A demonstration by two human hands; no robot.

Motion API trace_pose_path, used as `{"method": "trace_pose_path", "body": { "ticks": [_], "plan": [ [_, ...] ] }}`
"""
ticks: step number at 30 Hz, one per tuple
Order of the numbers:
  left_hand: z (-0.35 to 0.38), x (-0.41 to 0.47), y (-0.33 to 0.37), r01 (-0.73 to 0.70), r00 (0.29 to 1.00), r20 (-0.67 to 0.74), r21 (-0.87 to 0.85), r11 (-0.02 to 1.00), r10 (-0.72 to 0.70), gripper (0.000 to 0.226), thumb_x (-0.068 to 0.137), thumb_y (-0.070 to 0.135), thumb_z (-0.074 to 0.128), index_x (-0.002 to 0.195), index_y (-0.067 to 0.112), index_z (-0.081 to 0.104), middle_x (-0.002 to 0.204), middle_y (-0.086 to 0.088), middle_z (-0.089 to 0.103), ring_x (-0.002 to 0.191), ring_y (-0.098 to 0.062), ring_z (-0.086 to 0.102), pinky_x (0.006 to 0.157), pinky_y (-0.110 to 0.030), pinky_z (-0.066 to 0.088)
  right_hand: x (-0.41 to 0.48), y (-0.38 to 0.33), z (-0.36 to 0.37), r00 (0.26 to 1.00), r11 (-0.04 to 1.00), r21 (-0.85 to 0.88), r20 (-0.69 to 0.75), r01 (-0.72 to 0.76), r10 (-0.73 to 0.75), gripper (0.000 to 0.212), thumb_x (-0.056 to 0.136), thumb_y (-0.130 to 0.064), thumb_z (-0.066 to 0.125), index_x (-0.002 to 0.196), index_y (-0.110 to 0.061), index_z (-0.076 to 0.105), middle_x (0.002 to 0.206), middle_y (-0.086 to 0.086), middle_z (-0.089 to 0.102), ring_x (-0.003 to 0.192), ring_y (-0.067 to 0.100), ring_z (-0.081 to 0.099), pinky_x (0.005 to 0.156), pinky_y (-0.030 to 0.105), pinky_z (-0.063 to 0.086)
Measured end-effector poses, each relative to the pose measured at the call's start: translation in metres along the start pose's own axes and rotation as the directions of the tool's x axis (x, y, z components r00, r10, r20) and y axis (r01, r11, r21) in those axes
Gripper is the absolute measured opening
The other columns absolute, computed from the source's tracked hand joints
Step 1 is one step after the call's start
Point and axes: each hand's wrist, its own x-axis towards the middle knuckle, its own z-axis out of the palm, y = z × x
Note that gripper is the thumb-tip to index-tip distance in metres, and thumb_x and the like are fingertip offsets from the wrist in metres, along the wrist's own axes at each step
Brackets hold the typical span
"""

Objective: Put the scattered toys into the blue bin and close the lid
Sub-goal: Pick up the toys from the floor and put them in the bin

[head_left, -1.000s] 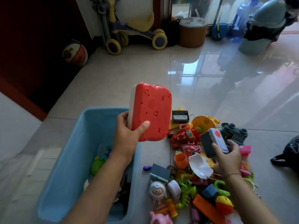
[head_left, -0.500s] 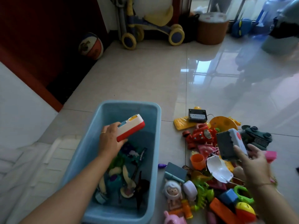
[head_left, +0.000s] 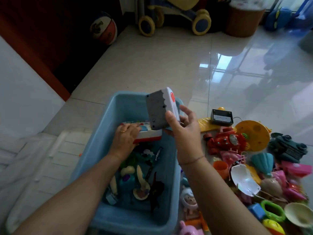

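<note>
Toys lie heaped on the floor (head_left: pixel 152 65) to the right of the bin (head_left: pixel 94 150), which already holds a loose layer of small pieces at its bottom. Inside the bin, the left hand (head_left: pixel 124 141) is closed on a red and white toy (head_left: pixel 147 135), held low near the far end. Above the bin's far right corner, the right hand (head_left: pixel 183 131) grips a grey toy (head_left: pixel 159 109) with a white edge, tilted up on end between thumb and fingers. Both hands crowd the same end, so the main risk is a knock: the grey toy could strike the red one or the left knuckles on release. Let go too near the rim, it might also tip outward and land back on the pile (head_left: pixel 245 163). No lid can be seen, so closing looks far off, with most toys still outside.
</note>
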Motion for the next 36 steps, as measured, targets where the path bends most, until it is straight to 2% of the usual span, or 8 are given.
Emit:
{"method": "trace_pose_path", "body": {
  "ticks": [7,11,16,20,24,29,33,36],
  "plan": [
    [0.023,0.001,-0.016,-0.03,0.989,0.142,0.003,1.0,0.029,0.096,0.037,0.03,0.093,0.116,0.015,0.042,0.119,-0.017,0.058,0.105,-0.032,0.045,0.084,-0.05,0.052,0.005,0.037,0.011,0.998,0.996,-0.071,0.017,-0.059,0.06,0.051,0.086,-0.025,0.064,0.13,-0.024,0.039,0.113,0.009,0.057,0.1,0.021,0.063,0.08,0.038,0.058],
    [0.036,-0.005,-0.022,0.19,0.966,0.193,-0.091,0.978,-0.17,0.081,0.072,0.021,0.078,0.141,0.023,0.035,0.149,-0.018,0.028,0.134,-0.038,0.028,0.11,-0.049,0.026,0.005,0.038,0.006,0.998,0.996,-0.08,0.035,-0.046,0.048,0.053,0.086,-0.024,0.064,0.132,-0.022,0.038,0.114,0.011,0.058,0.1,0.022,0.064,0.078,0.038,0.058],
    [0.037,-0.009,0.003,0.701,0.667,0.276,-0.545,0.459,-0.692,0.086,0.071,0.012,0.079,0.141,0.01,0.028,0.146,-0.011,0.035,0.132,-0.026,0.036,0.108,-0.038,0.03,0.004,0.04,-0.001,0.999,0.999,-0.043,0.029,-0.024,0.025,0.049,0.087,-0.022,0.061,0.13,-0.019,0.039,0.114,0.013,0.059,0.101,0.021,0.064,0.074,0.03,0.058],
    [0.038,-0.012,0.019,0.77,0.478,0.513,-0.635,0.059,-0.713,0.075,0.075,0.017,0.077,0.134,0.004,0.033,0.134,-0.015,0.05,0.122,-0.029,0.049,0.099,-0.037,0.042,0.004,0.043,-0.003,1.0,0.997,-0.08,0.011,-0.015,0.016,0.048,0.086,-0.025,0.062,0.129,-0.019,0.04,0.114,0.011,0.06,0.102,0.02,0.064,0.075,0.029,0.057],
    [0.034,-0.031,0.03,0.784,0.601,0.633,-0.587,0.203,-0.488,0.048,0.073,0.005,0.075,0.116,0.009,0.054,0.113,-0.005,0.061,0.105,-0.019,0.057,0.085,-0.027,0.045,-0.003,0.049,-0.008,0.999,0.989,-0.14,0.011,-0.037,0.039,0.048,0.086,-0.03,0.061,0.128,-0.024,0.04,0.112,0.008,0.061,0.101,0.019,0.064,0.078,0.031,0.056],
    [0.038,-0.047,0.04,0.824,0.559,0.697,-0.408,0.392,-0.449,0.028,0.081,0.028,0.062,0.109,0.022,0.064,0.112,-0.003,0.066,0.096,-0.017,0.061,0.085,-0.031,0.049,-0.003,0.066,-0.004,0.998,0.953,-0.303,-0.059,-0.011,-0.007,0.044,0.087,-0.027,0.063,0.125,-0.029,0.041,0.115,0.006,0.057,0.1,0.02,0.061,0.076,0.031,0.057],
    [0.031,-0.029,0.044,0.845,0.336,0.771,-0.5,-0.189,-0.541,0.044,0.091,0.042,0.048,0.124,0.014,0.055,0.118,-0.01,0.062,0.103,-0.027,0.06,0.092,-0.038,0.049,0.012,0.086,0.006,0.961,0.966,-0.161,-0.223,-0.201,0.163,0.036,0.088,-0.024,0.062,0.119,-0.023,0.044,0.119,0.009,0.054,0.102,0.023,0.059,0.085,0.04,0.055],
    [0.032,-0.024,0.044,0.813,0.304,0.83,-0.482,-0.328,-0.467,0.046,0.086,0.04,0.062,0.121,0.011,0.055,0.112,-0.015,0.064,0.097,-0.031,0.063,0.083,-0.04,0.053,0.022,0.102,0.016,0.88,0.918,0.096,-0.261,-0.386,0.397,0.04,0.09,-0.025,0.058,0.126,-0.016,0.043,0.118,0.009,0.053,0.101,0.024,0.057,0.084,0.037,0.053]
  ]
}}
